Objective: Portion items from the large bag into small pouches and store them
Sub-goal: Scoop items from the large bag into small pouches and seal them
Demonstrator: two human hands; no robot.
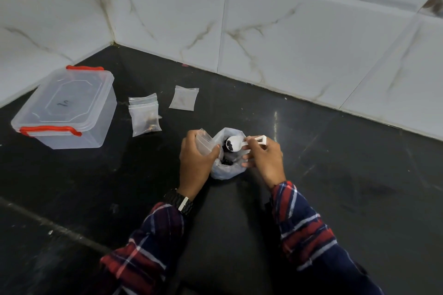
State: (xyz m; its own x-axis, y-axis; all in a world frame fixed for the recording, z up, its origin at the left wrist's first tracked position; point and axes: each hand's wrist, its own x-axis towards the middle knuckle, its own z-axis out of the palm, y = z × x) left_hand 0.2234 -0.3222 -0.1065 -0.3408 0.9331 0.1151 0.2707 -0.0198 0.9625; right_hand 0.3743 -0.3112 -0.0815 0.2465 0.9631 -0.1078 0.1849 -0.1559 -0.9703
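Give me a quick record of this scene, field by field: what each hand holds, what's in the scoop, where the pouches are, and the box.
left hand: holds a small clear pouch beside the bag's mouth
right hand: pinches the handle of a white scoop
scoop contents: small dark pieces
large bag: open, on the black counter between the hands
filled pouches: two overlapping, left of the bag
flat pouch: lies apart, nearer the wall; looks empty
storage box: clear, red handles, lid on, far left
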